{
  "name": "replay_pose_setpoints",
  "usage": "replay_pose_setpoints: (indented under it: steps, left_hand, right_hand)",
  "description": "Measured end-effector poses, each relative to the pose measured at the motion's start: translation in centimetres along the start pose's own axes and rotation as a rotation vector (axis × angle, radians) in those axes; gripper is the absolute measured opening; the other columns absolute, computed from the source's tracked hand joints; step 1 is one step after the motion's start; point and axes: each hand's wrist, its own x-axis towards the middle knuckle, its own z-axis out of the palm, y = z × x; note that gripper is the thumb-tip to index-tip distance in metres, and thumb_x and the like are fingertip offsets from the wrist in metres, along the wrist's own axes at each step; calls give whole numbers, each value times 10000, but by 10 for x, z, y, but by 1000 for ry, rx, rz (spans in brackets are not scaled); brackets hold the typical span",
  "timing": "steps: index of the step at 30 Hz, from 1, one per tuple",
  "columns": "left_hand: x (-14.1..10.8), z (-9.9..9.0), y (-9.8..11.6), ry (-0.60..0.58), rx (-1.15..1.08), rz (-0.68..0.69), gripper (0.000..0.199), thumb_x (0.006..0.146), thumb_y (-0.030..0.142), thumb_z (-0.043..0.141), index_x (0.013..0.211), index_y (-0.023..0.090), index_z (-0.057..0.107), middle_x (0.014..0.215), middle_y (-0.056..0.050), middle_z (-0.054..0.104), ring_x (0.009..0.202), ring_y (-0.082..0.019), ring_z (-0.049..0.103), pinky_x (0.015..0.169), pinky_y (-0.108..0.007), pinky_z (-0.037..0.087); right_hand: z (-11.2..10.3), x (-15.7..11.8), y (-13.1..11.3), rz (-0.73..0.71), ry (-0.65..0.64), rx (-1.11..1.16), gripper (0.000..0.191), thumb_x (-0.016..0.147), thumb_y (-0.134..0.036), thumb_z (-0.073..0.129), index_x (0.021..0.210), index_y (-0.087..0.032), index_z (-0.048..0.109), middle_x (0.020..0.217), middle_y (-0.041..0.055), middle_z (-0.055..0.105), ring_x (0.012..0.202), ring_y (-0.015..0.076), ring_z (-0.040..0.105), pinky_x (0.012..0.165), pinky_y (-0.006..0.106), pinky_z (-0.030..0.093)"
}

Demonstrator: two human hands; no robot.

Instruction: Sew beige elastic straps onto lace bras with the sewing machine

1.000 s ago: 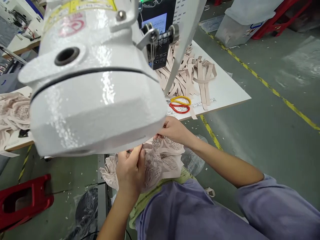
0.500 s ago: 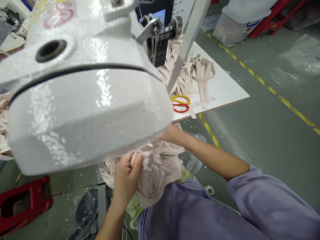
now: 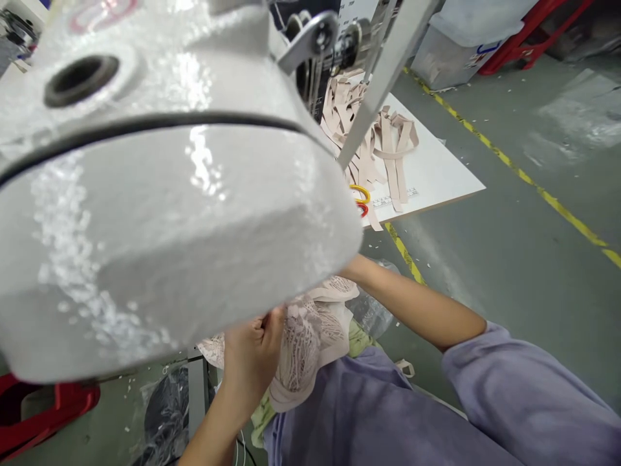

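Note:
The white head of a sewing machine (image 3: 194, 233) fills the upper left and hides much of the work below it. My left hand (image 3: 257, 353) is closed on the near edge of a pale pink lace garment (image 3: 305, 349), thumb and fingers pinching the fabric just under the machine's lower rim. Lace drapes from there over my lap. Only the wrist side of my right hand (image 3: 353, 268) shows, at the garment's far right; its fingers are hidden behind the machine head.
A white tabletop (image 3: 436, 175) carries a heap of beige fabric strips (image 3: 354, 116) and scissors (image 3: 361, 194) with yellow and red handles. A clear plastic bin (image 3: 451, 52) stands on the floor, and a red stool (image 3: 58, 408) is at lower left.
The machine head looks larger and lower, covering more of the scissors, the garment and my left fingertips. My right hand is now almost wholly hidden behind it. My left hand keeps its pinch.

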Motion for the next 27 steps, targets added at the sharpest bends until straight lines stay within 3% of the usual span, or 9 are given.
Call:
replay_pose_setpoints:
  steps: [6, 12, 22, 27]
  left_hand:
    - [7, -2, 5, 44, 14, -48, 247, 910, 337, 577, 1045, 284, 778, 863, -26, 777, 837, -252, 734, 568, -290, 537]
    - [9, -1, 5, 35, -14, -46, 250, 908, 338, 572, 1029, 268, 780, 846, -29, 775, 812, -249, 727, 546, -284, 521]
    - [11, -2, 5, 31, -10, -23, 252, 902, 343, 576, 1034, 284, 782, 799, -22, 769, 769, -246, 729, 553, -290, 538]
    - [11, -3, -1, 20, 8, 15, 273, 902, 332, 571, 1063, 255, 778, 888, -43, 784, 860, -245, 731, 600, -267, 560]
  right_hand:
    - [-5, -3, -3, -66, 16, -55, 88, 766, -159, 678, 726, -212, 619, 942, 55, 604, 990, 259, 578, 888, 422, 505]
    - [-6, 3, 3, -82, -12, -116, 184, 777, -179, 678, 634, -209, 566, 872, 45, 579, 863, 222, 560, 816, 390, 519]
    - [-5, -2, -1, -93, -6, -98, 158, 789, -118, 628, 668, -203, 573, 894, 56, 571, 933, 239, 564, 852, 390, 496]
    - [-5, -2, -2, -83, -6, -93, 116, 799, -146, 642, 707, -208, 609, 895, 53, 575, 943, 245, 564, 859, 398, 496]
